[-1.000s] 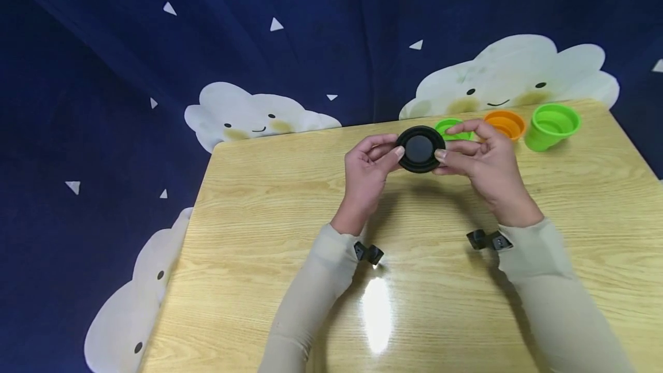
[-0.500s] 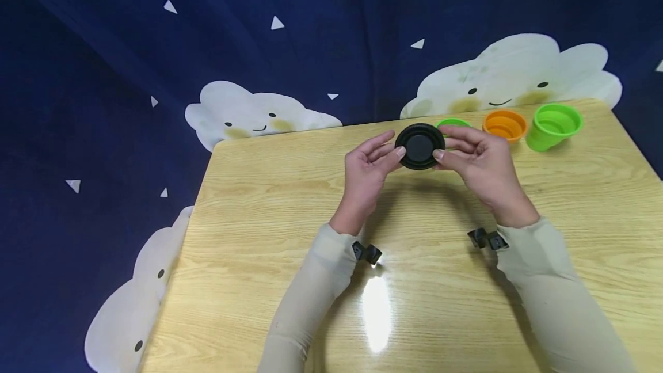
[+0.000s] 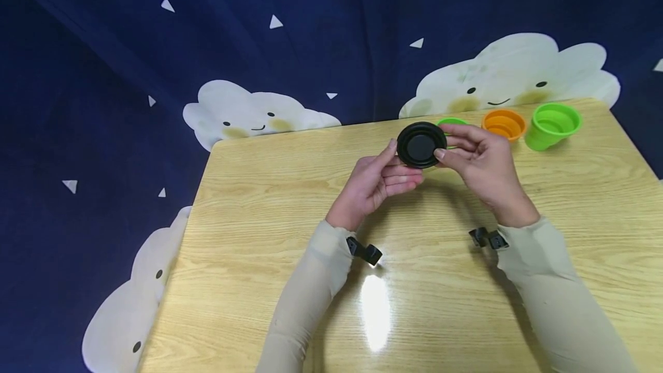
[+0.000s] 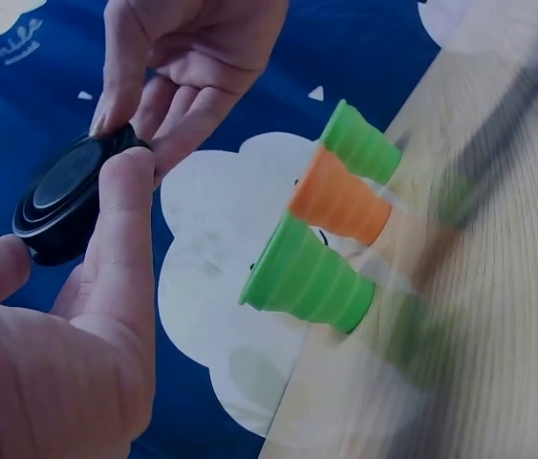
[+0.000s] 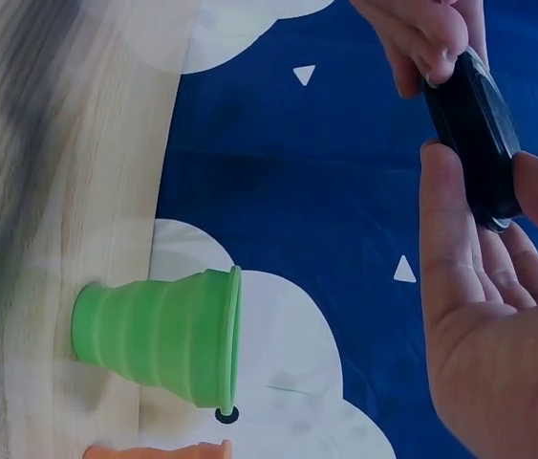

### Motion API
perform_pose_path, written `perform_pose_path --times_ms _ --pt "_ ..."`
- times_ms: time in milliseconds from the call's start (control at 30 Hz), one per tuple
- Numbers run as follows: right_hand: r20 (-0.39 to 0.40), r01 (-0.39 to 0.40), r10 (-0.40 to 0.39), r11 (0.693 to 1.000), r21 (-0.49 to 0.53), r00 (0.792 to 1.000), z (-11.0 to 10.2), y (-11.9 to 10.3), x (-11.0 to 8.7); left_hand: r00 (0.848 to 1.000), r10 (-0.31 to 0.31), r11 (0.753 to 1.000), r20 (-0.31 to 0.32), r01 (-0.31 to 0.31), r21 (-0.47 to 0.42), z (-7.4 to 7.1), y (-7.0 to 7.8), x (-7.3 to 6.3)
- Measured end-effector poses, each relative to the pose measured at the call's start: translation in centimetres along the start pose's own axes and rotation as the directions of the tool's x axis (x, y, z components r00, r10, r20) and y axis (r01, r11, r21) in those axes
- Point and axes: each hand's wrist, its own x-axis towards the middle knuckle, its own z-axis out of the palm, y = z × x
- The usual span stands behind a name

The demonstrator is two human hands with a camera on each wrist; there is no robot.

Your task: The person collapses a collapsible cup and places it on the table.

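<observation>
A black collapsible cup (image 3: 420, 145), folded flat into a ringed disc, is held up above the table between both hands. My left hand (image 3: 374, 184) grips its left edge, thumb at the rim and the other fingers reaching underneath. On the opposite edge, my right hand (image 3: 484, 163) pinches the cup between thumb and fingers. The left wrist view shows the flat black cup (image 4: 66, 199) tilted, with fingertips of both hands at its sides. From the right wrist, the cup (image 5: 475, 139) appears nearly edge-on.
Along the back right of the wooden table (image 3: 248, 235) stand an expanded orange cup (image 3: 503, 124) and a green cup (image 3: 553, 125). Another green cup (image 3: 452, 122) is partly hidden behind my right hand. A dark blue cloud-patterned curtain (image 3: 311, 39) hangs behind.
My left hand has shifted its grip: its fingers have moved from beside the cup to under it, and its thumb now points up along the rim. My right hand's raised index finger has lowered.
</observation>
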Motion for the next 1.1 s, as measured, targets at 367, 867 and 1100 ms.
perform_pose_path --times_ms 367,867,1100 --pt "-0.048 -0.016 0.003 0.961 -0.275 0.999 0.1 -0.3 -0.1 0.998 0.067 0.997 0.017 -0.066 -0.05 0.2 0.0 -0.1" --pt "-0.065 0.003 -0.028 0.934 -0.358 0.997 -0.1 -0.5 -0.1 0.913 0.385 0.922 -0.138 -0.372 0.107 1.3 -0.8 -0.3" --pt "-0.035 -0.043 0.033 0.944 -0.326 0.999 -0.6 -0.7 -0.4 0.848 0.506 0.845 -0.156 -0.452 0.286 1.5 -0.7 -0.7"
